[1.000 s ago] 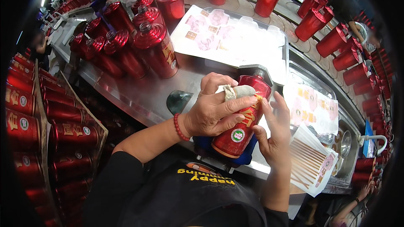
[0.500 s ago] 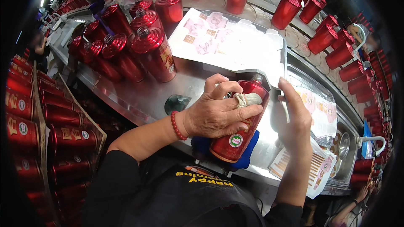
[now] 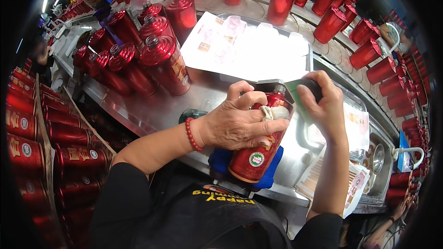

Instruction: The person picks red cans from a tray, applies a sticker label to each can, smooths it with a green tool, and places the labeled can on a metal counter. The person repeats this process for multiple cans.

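A glossy red bottle [image 3: 249,159] with a round green-and-white label leans on a blue cloth [image 3: 275,168] at the counter's near edge. My left hand [image 3: 240,122] is closed over its upper side, with a pale fabric cover on one finger. Beside the bottle's neck my right hand [image 3: 323,103] grips a flat scraper [image 3: 297,99], with a pale green blade and a dark rounded handle. The blade's lower end looks blurred, and I cannot tell whether it touches the bottle. Next to my left wrist lies a dark green, glassy piece [image 3: 193,114].
Several red bottles [image 3: 166,67] stand close together at the left. Behind my hands is a tray [image 3: 277,55] with printed pink-and-white sheets. More label sheets [image 3: 330,175] lie at the right, beside a metal basin [image 3: 385,161]. Bottles line a curved conveyor [image 3: 300,16] beyond; crates of bottles [image 3: 74,133] stand lower left.
My right hand has risen slightly and turned, so the scraper's green blade now shows. My left hand and its bottle stay nearly in place. Bottles on the conveyor have shifted.
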`<action>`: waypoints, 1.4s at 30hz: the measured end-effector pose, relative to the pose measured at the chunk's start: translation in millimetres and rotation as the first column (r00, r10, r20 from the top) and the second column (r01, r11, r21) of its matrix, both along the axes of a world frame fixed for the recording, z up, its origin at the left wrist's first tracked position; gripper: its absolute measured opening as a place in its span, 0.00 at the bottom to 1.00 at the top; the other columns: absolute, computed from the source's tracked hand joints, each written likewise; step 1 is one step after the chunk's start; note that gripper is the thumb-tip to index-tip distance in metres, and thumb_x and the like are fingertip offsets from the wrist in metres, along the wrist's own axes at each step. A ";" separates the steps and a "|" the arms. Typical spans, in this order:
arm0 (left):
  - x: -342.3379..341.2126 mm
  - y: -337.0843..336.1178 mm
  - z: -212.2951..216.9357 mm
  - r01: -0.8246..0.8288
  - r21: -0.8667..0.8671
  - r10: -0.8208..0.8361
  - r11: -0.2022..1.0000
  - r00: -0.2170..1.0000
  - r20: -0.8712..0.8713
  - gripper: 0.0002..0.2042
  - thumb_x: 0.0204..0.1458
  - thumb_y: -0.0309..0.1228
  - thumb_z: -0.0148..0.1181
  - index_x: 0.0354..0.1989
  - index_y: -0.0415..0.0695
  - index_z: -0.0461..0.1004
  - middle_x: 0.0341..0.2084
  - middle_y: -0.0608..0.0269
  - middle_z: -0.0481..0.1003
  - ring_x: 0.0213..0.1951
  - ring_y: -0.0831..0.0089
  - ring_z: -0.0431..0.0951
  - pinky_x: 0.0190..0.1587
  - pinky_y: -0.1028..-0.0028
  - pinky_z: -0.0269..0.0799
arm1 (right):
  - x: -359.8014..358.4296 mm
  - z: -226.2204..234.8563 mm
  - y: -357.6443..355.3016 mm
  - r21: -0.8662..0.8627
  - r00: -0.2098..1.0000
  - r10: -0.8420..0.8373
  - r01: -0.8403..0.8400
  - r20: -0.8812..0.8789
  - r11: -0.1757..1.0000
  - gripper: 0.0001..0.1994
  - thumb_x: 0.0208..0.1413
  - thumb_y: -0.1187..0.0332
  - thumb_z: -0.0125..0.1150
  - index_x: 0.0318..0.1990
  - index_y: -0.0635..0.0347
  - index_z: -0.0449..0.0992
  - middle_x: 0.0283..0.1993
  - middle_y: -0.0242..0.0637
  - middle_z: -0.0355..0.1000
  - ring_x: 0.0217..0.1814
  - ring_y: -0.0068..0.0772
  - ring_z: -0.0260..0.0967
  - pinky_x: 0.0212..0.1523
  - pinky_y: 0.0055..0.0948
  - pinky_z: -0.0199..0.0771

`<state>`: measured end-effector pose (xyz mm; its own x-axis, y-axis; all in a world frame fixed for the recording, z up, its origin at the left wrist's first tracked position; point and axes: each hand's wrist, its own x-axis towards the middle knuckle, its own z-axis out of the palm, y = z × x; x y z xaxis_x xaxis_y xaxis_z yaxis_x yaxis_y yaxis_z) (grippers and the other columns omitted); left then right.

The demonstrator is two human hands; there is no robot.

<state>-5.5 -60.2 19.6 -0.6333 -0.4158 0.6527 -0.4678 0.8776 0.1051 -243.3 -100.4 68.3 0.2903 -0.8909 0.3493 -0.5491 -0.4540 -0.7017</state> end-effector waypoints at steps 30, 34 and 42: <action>4.6 101.0 -34.0 -0.254 0.448 0.295 0.858 0.955 -0.024 0.53 0.43 0.52 0.74 0.73 0.37 0.53 0.64 0.46 0.64 0.61 0.51 0.59 0.66 0.55 0.48 | 6.9 -23.4 38.5 -0.546 0.978 -0.095 -0.024 -0.188 0.838 0.12 0.46 0.72 0.72 0.40 0.54 0.79 0.28 0.30 0.70 0.31 0.35 0.68 0.40 0.36 0.62; 15.5 105.6 -45.8 -0.281 0.436 0.316 0.855 0.949 -0.009 0.53 0.41 0.52 0.75 0.73 0.37 0.55 0.68 0.46 0.62 0.61 0.49 0.60 0.66 0.55 0.50 | 25.6 -4.3 87.5 -0.166 0.855 0.497 -0.517 -0.147 0.840 0.11 0.45 0.72 0.72 0.38 0.51 0.81 0.28 0.28 0.65 0.31 0.31 0.67 0.40 0.36 0.62; 12.9 104.9 -54.2 -0.260 0.463 0.307 0.847 0.951 -0.027 0.53 0.47 0.58 0.69 0.75 0.39 0.52 0.63 0.46 0.64 0.62 0.51 0.59 0.66 0.55 0.47 | 18.4 -29.7 106.5 -0.389 0.915 0.366 -0.404 -0.171 0.828 0.12 0.44 0.72 0.71 0.38 0.51 0.81 0.29 0.27 0.68 0.30 0.27 0.66 0.39 0.34 0.60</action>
<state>7.4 44.8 -34.6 -0.3862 -0.8299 0.4026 -0.6560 0.5540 0.5126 -224.8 6.1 38.6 0.6250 -0.4831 0.6132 -0.3182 -0.8750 -0.3649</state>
